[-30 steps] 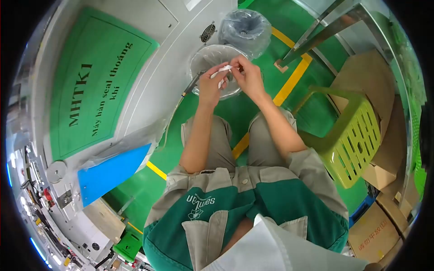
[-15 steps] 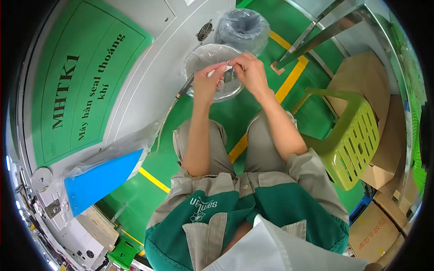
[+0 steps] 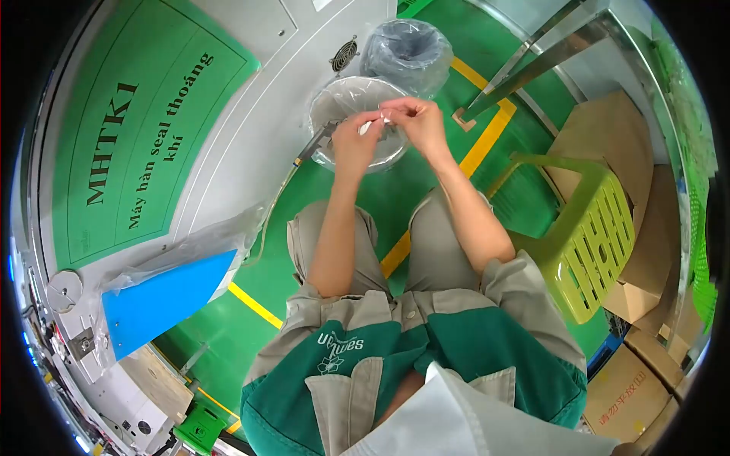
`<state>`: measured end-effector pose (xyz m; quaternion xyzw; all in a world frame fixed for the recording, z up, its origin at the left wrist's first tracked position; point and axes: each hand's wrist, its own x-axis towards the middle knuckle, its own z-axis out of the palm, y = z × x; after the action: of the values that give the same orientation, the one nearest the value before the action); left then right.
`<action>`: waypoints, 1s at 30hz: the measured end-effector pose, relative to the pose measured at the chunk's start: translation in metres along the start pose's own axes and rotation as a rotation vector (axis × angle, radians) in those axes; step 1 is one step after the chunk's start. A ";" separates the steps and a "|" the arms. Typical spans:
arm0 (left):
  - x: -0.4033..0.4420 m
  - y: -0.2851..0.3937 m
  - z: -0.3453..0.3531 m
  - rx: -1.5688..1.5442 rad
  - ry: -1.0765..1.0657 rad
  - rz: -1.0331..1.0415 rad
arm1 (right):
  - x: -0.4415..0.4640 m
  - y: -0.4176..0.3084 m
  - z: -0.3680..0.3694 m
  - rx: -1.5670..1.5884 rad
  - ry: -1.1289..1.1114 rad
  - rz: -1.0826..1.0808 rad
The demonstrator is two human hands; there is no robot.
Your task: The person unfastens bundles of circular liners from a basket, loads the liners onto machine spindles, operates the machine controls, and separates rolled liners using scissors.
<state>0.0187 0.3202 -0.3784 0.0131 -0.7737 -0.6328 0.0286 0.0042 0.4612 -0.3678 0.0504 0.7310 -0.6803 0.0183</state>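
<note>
Both hands meet above a white bin (image 3: 323,106) lined with clear plastic. My left hand (image 3: 354,143) is closed on a small white piece (image 3: 366,128), its fingertips pinched together. Opposite it, my right hand (image 3: 418,125) pinches the other end of the same piece; its exact kind is too small to make out. A dark slim tool (image 3: 313,143) with a thin pale hose (image 3: 283,186) reaches up behind my left hand, and I cannot tell whether the hand grips it.
A second bin in clear plastic (image 3: 407,53) stands behind the first. To the right are a yellow-green plastic stool (image 3: 589,243), cardboard boxes (image 3: 608,137) and a metal frame (image 3: 532,72). A machine with a green sign (image 3: 144,137) and a blue panel (image 3: 167,300) fills the left.
My hands have shifted slightly, with the left hand turned a little and the white piece showing more. The dark tool beside it sits slightly higher.
</note>
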 end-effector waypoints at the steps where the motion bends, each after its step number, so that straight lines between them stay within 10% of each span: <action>1: 0.001 0.005 -0.006 -0.180 -0.107 -0.205 | 0.006 0.002 0.000 0.175 -0.009 0.005; 7: 0.002 0.006 -0.011 -0.586 -0.126 -0.316 | 0.009 -0.001 0.009 0.403 -0.023 -0.116; 11: 0.007 -0.001 -0.013 -0.681 -0.020 -0.427 | -0.003 -0.004 0.021 -0.166 0.029 -0.210; 24: 0.015 0.010 -0.048 -0.419 -0.076 -0.413 | 0.004 0.023 0.020 -0.625 -0.025 -0.419; 30: 0.015 0.010 -0.073 -0.438 0.025 -0.322 | 0.072 0.069 0.048 -1.360 -0.853 -0.172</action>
<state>0.0086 0.2498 -0.3538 0.1372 -0.6058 -0.7813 -0.0608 -0.0622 0.4212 -0.4463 -0.2921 0.9163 -0.0460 0.2699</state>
